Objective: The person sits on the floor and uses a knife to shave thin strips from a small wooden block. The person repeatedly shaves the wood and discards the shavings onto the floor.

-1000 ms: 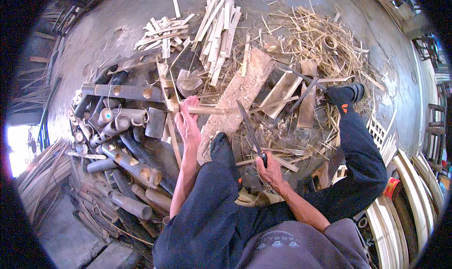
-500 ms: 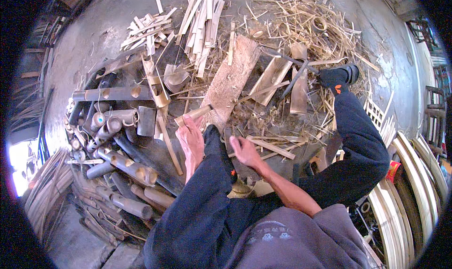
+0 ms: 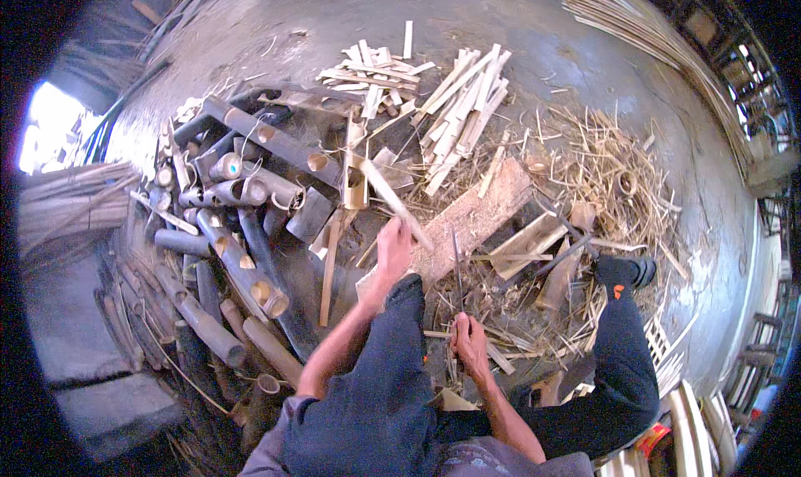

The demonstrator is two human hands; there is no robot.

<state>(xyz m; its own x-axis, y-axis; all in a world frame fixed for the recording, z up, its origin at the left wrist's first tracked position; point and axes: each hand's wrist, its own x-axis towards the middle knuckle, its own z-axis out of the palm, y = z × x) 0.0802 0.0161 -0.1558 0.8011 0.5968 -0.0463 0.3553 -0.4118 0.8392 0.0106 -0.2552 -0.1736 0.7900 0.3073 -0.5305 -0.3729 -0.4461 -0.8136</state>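
Observation:
My left hand [image 3: 394, 247] is closed on a split bamboo strip [image 3: 395, 203], which slants up and to the left above the near end of a rough wooden plank [image 3: 488, 206]. In my right hand [image 3: 470, 343], closed as well, is a knife; its thin dark blade [image 3: 457, 264] stands up from the fist and points away from me. The knife's handle is mostly covered by the fingers. Strip and blade are apart. My left foot and dark trouser leg reach the plank's near end, between the two hands.
Bamboo tubes [image 3: 238, 264] crowd the left side. Cut bamboo slats [image 3: 467, 114] lie in piles beyond the plank. Thin shavings [image 3: 613, 164] heap up at the right, past split bamboo halves [image 3: 526, 247] and my right shoe [image 3: 624, 271]. Long strips [image 3: 659, 39] run along the far right.
The left hand has raised the bamboo strip off the plank and tilted it upward. The knife blade now shows upright above my right fist. My view has turned left.

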